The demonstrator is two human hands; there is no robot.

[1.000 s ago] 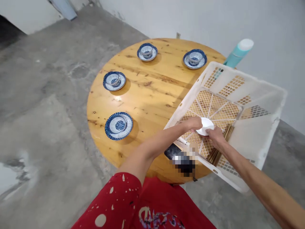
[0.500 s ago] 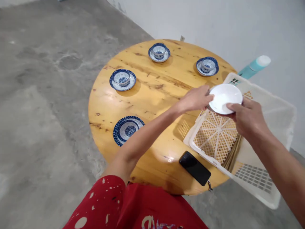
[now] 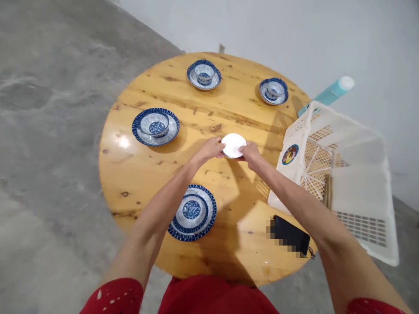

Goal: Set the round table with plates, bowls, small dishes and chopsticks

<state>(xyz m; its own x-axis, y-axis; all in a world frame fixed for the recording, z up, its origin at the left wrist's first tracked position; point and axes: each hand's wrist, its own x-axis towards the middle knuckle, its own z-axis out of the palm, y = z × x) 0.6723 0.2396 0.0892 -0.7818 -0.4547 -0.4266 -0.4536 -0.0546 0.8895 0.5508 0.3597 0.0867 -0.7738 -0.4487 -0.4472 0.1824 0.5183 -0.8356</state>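
Both hands hold a white bowl [image 3: 233, 145] above the middle of the round wooden table [image 3: 238, 244]. My left hand [image 3: 214, 148] grips its left rim, with the thumb on top. On the opposite rim my right hand [image 3: 250, 153] is closed the same way. Whether more than one bowl is stacked there I cannot tell. Below the left forearm lies a blue-and-white plate [image 3: 209, 218] with a smaller patterned dish on it, partly covered by the arm. A plate with a bowl in it [image 3: 156, 127] stands to the left.
Two more plate-and-bowl sets stand at the back, one in the middle [image 3: 204, 75] and one at right [image 3: 274, 91]. A white plastic basket [image 3: 360, 131] lies on its side at the right edge. Behind it leans a turquoise bottle [image 3: 330, 93]. A black phone [image 3: 291, 233] lies near the front right.
Both hands have carried the white bowl left, from over the basket to over the table's middle. The basket now shows more of its side as the view has shifted.
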